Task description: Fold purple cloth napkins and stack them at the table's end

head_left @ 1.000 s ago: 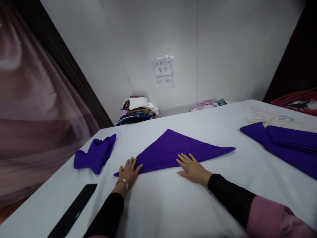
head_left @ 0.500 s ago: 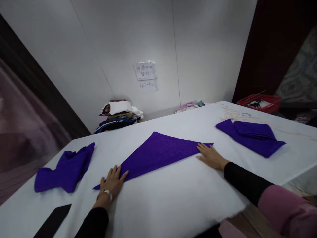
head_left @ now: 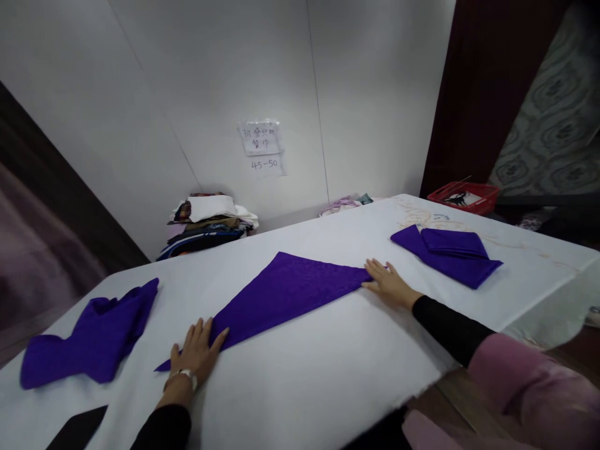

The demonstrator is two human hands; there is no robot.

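A purple cloth napkin [head_left: 285, 290], folded into a triangle, lies flat on the white-covered table [head_left: 300, 381] with its peak pointing away from me. My left hand [head_left: 197, 356] rests near its left corner, fingers spread and palm down; a pale watch or bracelet circles that wrist. On the right corner lies my right hand [head_left: 387, 284], also flat with its fingers stretched out. Part of each corner is hidden under the hands. Neither hand grips the cloth.
Crumpled purple cloth [head_left: 89, 337] lies to the left, and a folded purple cloth [head_left: 447, 253] to the right. A dark flat object [head_left: 77, 428] is at near left. Stacked clothes [head_left: 206, 222] stand by the wall, and a red basket [head_left: 464, 197] at back right.
The view has turned slightly to the right, so things sit further left. My right hand has slid a little inward along the right corner. The left hand stays flat on its corner.
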